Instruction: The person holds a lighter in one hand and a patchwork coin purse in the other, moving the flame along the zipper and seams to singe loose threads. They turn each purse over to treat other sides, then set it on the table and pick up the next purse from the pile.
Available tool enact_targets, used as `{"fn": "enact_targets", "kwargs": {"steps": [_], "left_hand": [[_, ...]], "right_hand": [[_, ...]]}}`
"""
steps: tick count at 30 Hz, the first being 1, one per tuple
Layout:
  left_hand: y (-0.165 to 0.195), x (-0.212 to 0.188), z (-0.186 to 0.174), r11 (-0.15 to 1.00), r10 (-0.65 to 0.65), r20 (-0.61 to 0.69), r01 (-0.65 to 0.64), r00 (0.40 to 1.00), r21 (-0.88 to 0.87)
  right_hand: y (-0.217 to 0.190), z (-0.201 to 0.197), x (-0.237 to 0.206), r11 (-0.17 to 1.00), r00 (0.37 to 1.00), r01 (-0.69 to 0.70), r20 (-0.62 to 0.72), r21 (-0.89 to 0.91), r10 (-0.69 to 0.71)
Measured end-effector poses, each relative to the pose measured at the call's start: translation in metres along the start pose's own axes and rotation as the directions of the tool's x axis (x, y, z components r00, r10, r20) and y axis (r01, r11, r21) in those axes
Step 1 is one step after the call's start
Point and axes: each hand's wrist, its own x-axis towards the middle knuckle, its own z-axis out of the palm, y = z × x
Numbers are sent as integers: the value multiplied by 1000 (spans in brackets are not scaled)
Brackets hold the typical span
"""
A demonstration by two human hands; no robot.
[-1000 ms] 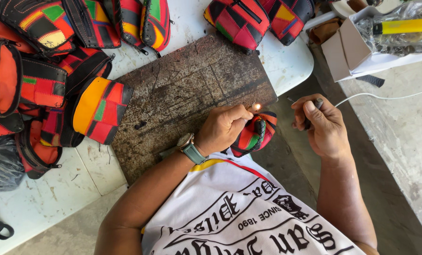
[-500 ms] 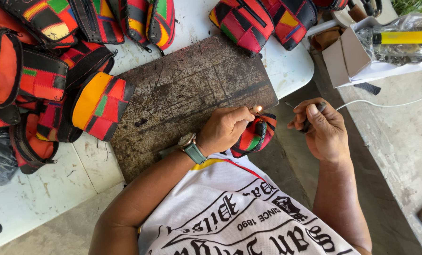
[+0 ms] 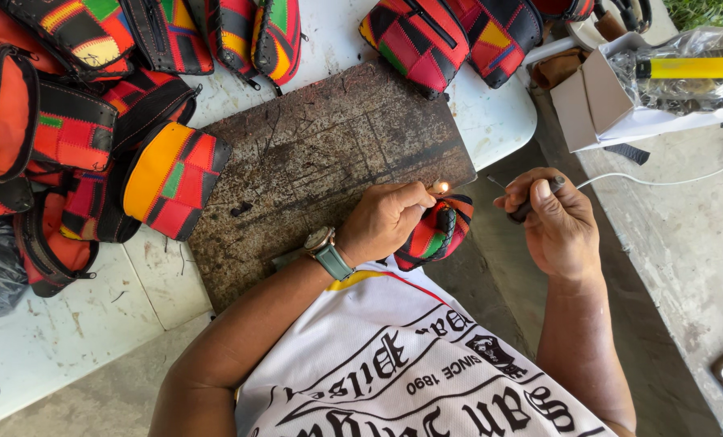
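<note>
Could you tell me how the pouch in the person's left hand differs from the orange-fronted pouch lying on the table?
The held pouch is gripped by the left hand at the board's edge; the orange-fronted pouch lies untouched among other pouches. The held one shows narrow stripes, the other a broad orange panel. Both are red, green and black patchwork.

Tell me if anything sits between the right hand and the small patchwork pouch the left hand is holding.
Nothing visible does. The left hand grips the patchwork pouch at the edge of the dark board, with a small flame at its fingertips. The right hand, closed on a dark tool, is beside it across an open gap.
</note>
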Motion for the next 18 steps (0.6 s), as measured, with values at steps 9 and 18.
{"fn": "enact_targets", "kwargs": {"steps": [9,18], "left_hand": [[0,0,1,997,74,-37,-75,997,-19],[3,1,0,1000,28,-19,-28,999,-8]], "right_hand": [[-2,1,0,984,997,77,33,-159,-73],[1,-1,0,985,998,54,35,-162,-49]]}}
